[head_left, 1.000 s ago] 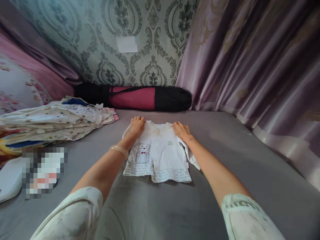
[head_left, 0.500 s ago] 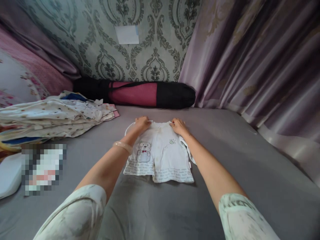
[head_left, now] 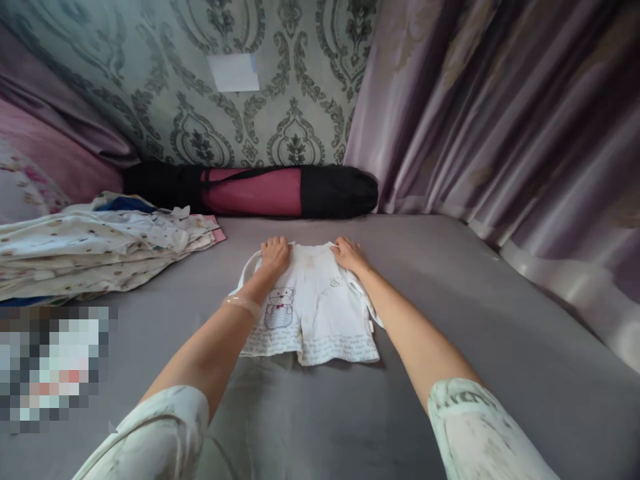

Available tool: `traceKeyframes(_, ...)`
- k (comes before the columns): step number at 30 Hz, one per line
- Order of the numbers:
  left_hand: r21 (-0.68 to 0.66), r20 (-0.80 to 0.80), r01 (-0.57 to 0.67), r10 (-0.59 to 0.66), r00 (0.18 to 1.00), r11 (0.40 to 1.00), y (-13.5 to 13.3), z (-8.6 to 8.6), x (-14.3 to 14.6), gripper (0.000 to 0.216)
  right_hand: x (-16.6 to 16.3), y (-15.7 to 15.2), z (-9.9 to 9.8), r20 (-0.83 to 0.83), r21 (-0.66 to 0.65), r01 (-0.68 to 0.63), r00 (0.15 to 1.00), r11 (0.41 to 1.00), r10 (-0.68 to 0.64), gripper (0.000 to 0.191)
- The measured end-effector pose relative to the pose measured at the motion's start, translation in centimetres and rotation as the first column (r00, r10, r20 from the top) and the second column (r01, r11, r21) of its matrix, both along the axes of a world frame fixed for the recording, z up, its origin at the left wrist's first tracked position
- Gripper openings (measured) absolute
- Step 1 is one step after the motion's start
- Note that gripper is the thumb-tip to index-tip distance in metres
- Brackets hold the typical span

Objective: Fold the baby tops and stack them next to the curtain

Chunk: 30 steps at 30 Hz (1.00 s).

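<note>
A small white baby shirt [head_left: 327, 310] lies front side up on the grey sheet, its collar away from me. It has a bear print on one side, a small bee-like print on the other, and lettering along the hem. My left hand [head_left: 276, 256] is on the shirt's left shoulder, fingers bent over the cloth. At the other shoulder, close to the collar, my right hand [head_left: 350, 255] has its thumb and fingers closed on the fabric. My forearms partly cover the folded-back sleeves.
A pile of patterned clothes [head_left: 100, 247] lies at the left on the grey sheet [head_left: 500, 373]. Along the wall stretches a long black and dark pink bag [head_left: 250, 192]. Purple curtains [head_left: 450, 120] hang at the right. A blurred-out object [head_left: 60, 367] is at the lower left.
The view has shifted slightly to the right. Both hands stay at the shirt's shoulders; my left fingers now point more forward over the cloth. The shirt's left side has spread a little outward.
</note>
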<state>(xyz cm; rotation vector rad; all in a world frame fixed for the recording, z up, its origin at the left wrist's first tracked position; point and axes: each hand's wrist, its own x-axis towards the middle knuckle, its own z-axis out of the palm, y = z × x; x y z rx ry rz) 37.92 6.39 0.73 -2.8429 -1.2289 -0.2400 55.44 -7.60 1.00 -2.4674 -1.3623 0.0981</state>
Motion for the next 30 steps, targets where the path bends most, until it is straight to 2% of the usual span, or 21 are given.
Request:
traceKeyframes(3,0.029,0.02,0.014,-0.015,1.0,0.999,-0.2,0.9,-0.5,0.036,2.3,-1.7,1.4,-0.166,0.117,0.025,0.986,0.993,-0.005,0.028)
traceKeyframes(6,0.032,0.038,0.098,-0.099,0.994,0.995,-1.1,2.3,-0.6,0.038,4.6,-6.2,2.7,-0.234,0.195,0.151,0.967,0.969,-0.104,0.022)
traceKeyframes(8,0.007,0.036,0.158,-0.158,0.987,0.987,-2.1,3.0,-0.3,0.036,5.4,-10.1,3.1,-0.347,0.139,0.222,0.924,0.965,-0.162,0.02)
traceKeyframes(10,-0.027,0.038,0.229,-0.228,0.973,0.973,-3.5,3.5,0.5,0.033,5.3,-13.8,3.2,-0.435,0.044,0.238,0.879,0.97,-0.196,0.015)
traceKeyframes(14,-0.128,0.05,0.375,-0.372,0.927,0.918,-6.7,3.6,2.6,0.029,3.2,-18.7,2.8,-0.462,-0.141,0.213,0.849,0.967,-0.255,0.021)
traceKeyframes(17,-0.169,0.059,0.45,-0.447,0.893,0.877,-8.8,3.2,4.2,0.03,1.7,-20.0,2.5,-0.38,-0.217,0.159,0.895,0.963,-0.233,0.024)
traceKeyframes(20,-0.172,0.096,0.53,-0.521,0.848,0.831,-10.0,2.3,5.5,0.033,1.1,-19.9,2.1,-0.319,-0.199,0.123,0.93,0.972,-0.183,0.017)
traceKeyframes(25,-0.143,0.195,0.655,-0.628,0.753,0.742,-10.5,0.4,6.9,0.037,1.2,-19.3,1.9,-0.395,-0.158,0.092,0.907,0.983,-0.148,0.006)
traceKeyframes(27,-0.124,0.231,0.677,-0.642,0.731,0.725,-10.3,-0.3,7.2,0.038,1.6,-19.3,2.2,-0.411,-0.137,0.103,0.899,0.985,-0.151,0.004)
traceKeyframes(30,-0.117,0.244,0.672,-0.634,0.733,0.732,-9.9,-1.2,7.4,0.04,2.7,-19.2,2.8,-0.413,-0.09,0.182,0.888,0.979,-0.203,0.003)
